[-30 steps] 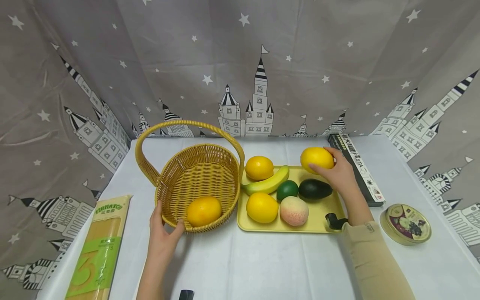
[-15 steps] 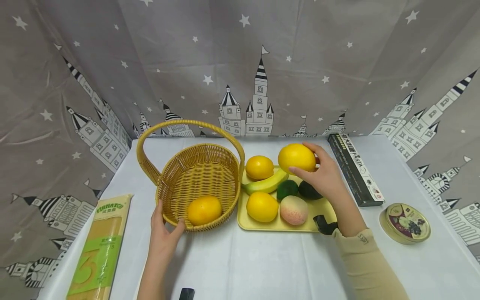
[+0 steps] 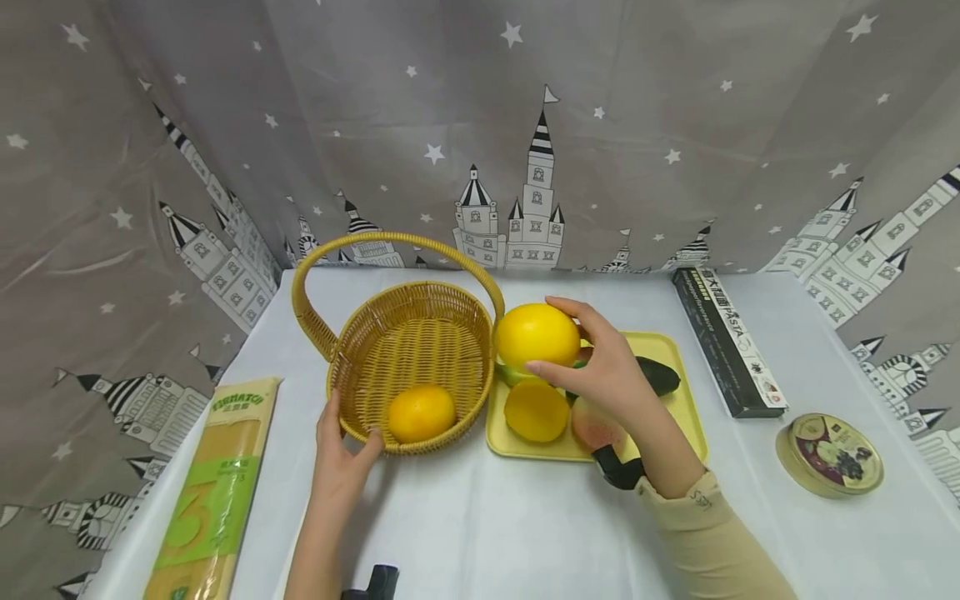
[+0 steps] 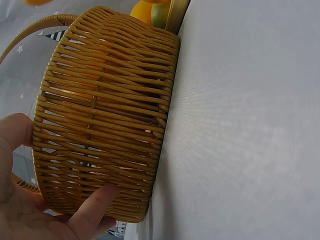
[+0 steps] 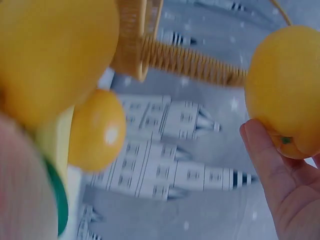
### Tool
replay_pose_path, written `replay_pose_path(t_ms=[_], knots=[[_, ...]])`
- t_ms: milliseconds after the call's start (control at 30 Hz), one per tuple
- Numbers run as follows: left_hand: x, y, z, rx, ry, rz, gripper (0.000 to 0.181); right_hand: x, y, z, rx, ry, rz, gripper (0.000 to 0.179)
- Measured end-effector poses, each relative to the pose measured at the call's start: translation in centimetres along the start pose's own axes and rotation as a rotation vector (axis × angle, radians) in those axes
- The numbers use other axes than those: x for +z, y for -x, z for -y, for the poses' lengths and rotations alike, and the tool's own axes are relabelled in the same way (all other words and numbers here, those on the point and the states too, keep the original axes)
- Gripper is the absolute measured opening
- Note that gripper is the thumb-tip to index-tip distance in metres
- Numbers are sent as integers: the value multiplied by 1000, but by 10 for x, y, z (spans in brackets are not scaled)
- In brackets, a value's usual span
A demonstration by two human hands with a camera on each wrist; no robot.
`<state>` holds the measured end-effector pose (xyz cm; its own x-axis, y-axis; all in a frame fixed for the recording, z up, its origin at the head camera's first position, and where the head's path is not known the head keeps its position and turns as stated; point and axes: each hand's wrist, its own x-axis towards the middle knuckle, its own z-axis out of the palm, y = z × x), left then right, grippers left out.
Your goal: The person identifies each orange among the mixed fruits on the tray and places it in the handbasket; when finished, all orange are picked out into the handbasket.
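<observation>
My left hand holds the near left rim of a woven basket with a tall arched handle. In the left wrist view the thumb lies at the rim and a finger rests along the woven wall. One orange-yellow fruit lies inside. My right hand grips a plump yellow fruit with a small green stem spot, raised over the tray's left side, close to the basket handle. The yellow tray below bears another yellow fruit, a pink peach and a dark avocado. The banana is mostly hidden.
A black pasta box lies right of the tray, and a round tin stands nearer on the right. A green-labelled spaghetti pack lies on the left. A grey castle-print curtain backs the white table.
My right hand has carried the yellow fruit leftward, from over the tray's right side to beside the basket. My left hand stays on the basket rim. The head view has shifted slightly.
</observation>
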<state>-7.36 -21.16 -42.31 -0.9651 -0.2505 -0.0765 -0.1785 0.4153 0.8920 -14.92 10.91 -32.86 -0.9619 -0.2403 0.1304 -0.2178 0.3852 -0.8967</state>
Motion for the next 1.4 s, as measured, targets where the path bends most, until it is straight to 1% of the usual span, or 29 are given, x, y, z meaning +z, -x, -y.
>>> replay_pose_path(t_ms=[67, 167, 267, 433, 600, 733, 833, 1000, 1133, 1233, 1400], knots=[[1, 0, -2, 0, 2, 3, 88, 9, -1, 5, -6, -35, 30, 77], [2, 0, -3, 11, 6, 7, 88, 26, -7, 10, -35, -54, 75, 75], [3, -1, -3, 22, 5, 8, 88, 45, -16, 14, -63, -32, 116, 76], [4, -2, -2, 13, 2, 0, 88, 80, -37, 21, -78, 59, 168, 77], [3, 0, 0, 5, 7, -3, 88, 113, -59, 21, -134, 180, 235, 77], [2, 1, 1, 4, 8, -1, 89, 138, -71, 21, -165, 265, 293, 77], [0, 1, 2, 11, 7, -5, 89, 154, -77, 23, -190, 325, 321, 78], [-2, -1, 3, 17, 3, -10, 89, 174, -85, 25, -203, 395, 353, 78], [-2, -1, 2, 10, -3, -12, 89, 185, -88, 21, -189, 381, 370, 76], [-2, -1, 2, 12, -2, -13, 89, 191, -89, 19, -174, 354, 383, 74], [-2, 0, 3, 19, 7, -13, 89, 199, -88, 14, -144, 349, 393, 74]])
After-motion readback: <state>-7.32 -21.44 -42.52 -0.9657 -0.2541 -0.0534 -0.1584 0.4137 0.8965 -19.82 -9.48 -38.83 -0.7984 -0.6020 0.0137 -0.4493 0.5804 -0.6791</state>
